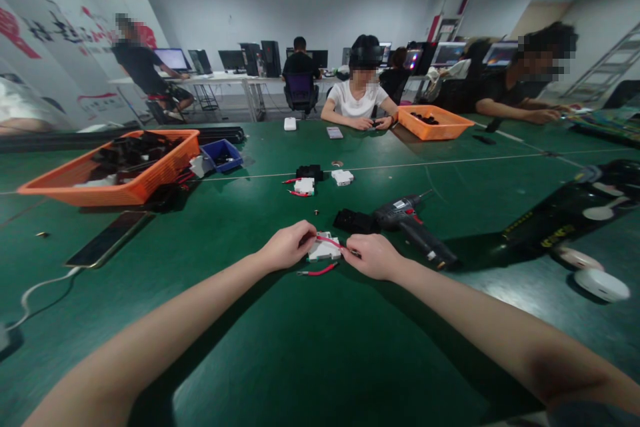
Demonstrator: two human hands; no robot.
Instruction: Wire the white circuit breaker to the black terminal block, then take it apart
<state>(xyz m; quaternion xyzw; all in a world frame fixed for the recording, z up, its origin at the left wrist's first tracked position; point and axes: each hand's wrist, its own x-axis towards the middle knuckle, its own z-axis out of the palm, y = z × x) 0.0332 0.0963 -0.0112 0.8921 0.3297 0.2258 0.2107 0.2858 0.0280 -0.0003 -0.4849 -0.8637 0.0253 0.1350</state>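
Between my two hands runs a short red wire (329, 241), pinched at its left end by my left hand (291, 245) and at its right end by my right hand (374, 255). Both hands have their fingers closed. Under the wire lies a white plastic module (324, 252), flat on the table. A second red wire (323, 270) with a bare metal end lies just in front of it. Behind my right hand are a black block (356, 220) and a grey-black cordless screwdriver (400, 213) lying on its side. A small metal screw (316, 212) sits behind the module.
Farther back lie another white module (304, 186) with red wires, a black part (309, 172) and a white module (343, 177). An orange basket (170, 167), blue bin (221, 155) and phone (107, 240) are left; a black bottle (555, 213) is right. A co-worker (357, 97) sits opposite.
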